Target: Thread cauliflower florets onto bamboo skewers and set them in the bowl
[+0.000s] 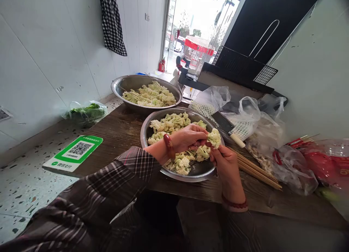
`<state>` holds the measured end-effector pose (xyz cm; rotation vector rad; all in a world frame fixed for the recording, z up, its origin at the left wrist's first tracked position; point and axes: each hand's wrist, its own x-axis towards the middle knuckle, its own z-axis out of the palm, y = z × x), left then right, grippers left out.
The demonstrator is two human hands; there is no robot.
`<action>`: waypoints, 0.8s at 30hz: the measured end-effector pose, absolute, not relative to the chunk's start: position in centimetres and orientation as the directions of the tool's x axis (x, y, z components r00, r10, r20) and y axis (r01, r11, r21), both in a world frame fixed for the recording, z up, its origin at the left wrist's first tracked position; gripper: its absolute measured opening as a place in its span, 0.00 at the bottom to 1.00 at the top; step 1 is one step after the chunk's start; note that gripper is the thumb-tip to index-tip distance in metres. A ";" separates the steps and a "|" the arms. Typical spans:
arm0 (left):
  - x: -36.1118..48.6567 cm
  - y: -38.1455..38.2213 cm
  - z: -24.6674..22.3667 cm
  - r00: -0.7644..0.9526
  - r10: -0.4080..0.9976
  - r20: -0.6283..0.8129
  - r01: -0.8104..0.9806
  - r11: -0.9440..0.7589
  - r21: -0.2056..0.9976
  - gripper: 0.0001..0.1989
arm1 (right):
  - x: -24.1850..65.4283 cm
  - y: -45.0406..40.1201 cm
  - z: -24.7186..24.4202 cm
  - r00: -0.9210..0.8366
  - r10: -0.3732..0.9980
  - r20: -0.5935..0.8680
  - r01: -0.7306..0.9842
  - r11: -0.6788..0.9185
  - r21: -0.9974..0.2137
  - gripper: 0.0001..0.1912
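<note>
A pale cauliflower floret [214, 137] is held up over the right side of the near metal bowl [144, 139]. My left hand [189, 137], with an amber-coloured bangle at the wrist, is closed, its fingertips pinching the floret's left side. From below and to the right, my right hand [227, 161] grips the same floret between thumb and fingers. Whether a skewer is in it I cannot tell. More cauliflower pieces [182, 165] lie in the bowl beneath my hands. A bundle of bamboo skewers [256, 168] rests on the wooden table [120, 124] beside my right hand.
Behind stands a second metal bowl [116, 88] of cauliflower with thin skewers across it. A cleaver [225, 125] lies among plastic bags [251, 112] at the right. A green QR-code card [79, 150] sits at the table's left edge; bagged greens [87, 112] are beyond it.
</note>
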<state>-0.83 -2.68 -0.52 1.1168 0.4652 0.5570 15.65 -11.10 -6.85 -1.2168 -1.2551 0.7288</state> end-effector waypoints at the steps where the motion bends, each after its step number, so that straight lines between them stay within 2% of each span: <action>1: -0.8 -2.7 -0.6 0.774 0.629 -0.071 -0.177 0.323 0.930 0.06 | 15.6 -11.1 -6.8 0.233 0.925 0.299 0.196 0.257 -0.946 0.24; 5: -0.5 -2.8 -0.9 0.761 0.647 -0.044 -0.165 0.259 0.952 0.07 | 15.0 -11.2 -6.4 0.263 0.925 0.273 0.176 0.233 -0.956 0.24; 14: 0.4 -3.7 -0.8 0.680 0.734 0.001 -0.089 0.081 0.993 0.10 | 14.1 -10.8 -5.8 0.345 0.913 0.215 0.056 0.209 -0.976 0.18; 19: -0.2 -3.3 0.0 0.579 0.815 0.001 -0.144 0.101 0.984 0.11 | 14.3 -10.9 -6.0 0.259 0.929 0.265 0.156 0.231 -0.960 0.15; 24: -0.8 -2.5 -0.1 0.516 0.854 0.072 -0.208 0.044 0.977 0.12 | 14.1 -11.2 -6.1 0.247 0.936 0.252 0.233 0.195 -0.953 0.19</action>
